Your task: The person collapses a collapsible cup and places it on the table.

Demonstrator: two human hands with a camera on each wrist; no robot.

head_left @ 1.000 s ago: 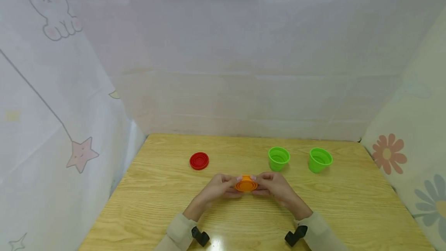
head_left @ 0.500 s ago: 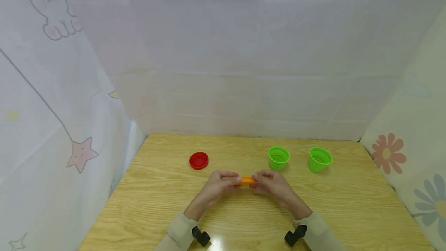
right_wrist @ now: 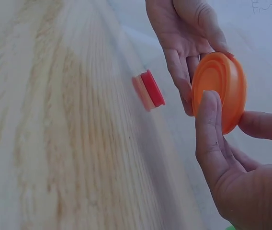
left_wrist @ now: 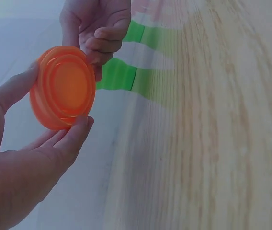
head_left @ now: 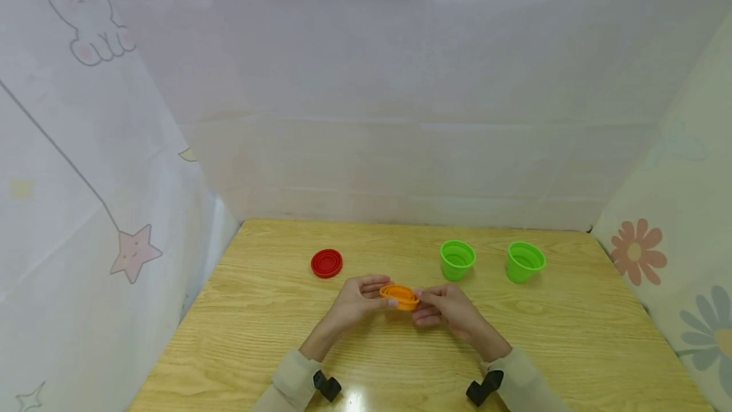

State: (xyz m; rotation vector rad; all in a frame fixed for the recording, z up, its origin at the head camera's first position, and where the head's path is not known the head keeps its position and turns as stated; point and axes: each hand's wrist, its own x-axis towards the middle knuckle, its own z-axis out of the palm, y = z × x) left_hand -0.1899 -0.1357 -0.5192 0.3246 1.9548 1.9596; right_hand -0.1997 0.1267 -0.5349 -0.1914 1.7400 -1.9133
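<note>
An orange collapsible cup point(head_left: 399, 296), folded flat into a ringed disc, is held in the air between both hands above the table. My left hand point(head_left: 353, 302) pinches its left edge between thumb and fingertips. At its right edge, my right hand point(head_left: 452, 311) grips with the thumb and fingers. The left wrist view shows concentric rings across the face of the orange cup point(left_wrist: 69, 86). In the right wrist view, fingertips of the right hand point(right_wrist: 241, 177) lie over part of the other face.
Behind the hands, a red collapsible cup point(head_left: 326, 263) lies flattened on the wooden table point(head_left: 257, 323). Two green cups, one nearer the middle point(head_left: 457, 260) and one farther right point(head_left: 525, 262), stand expanded at the back. Patterned cloth point(head_left: 400, 94) surrounds the table.
The orange cup has turned: its face pointed toward me, then showed edge-on, and now tilts upward. Both hands shifted their fingers slightly. The red and green cups stayed put.
</note>
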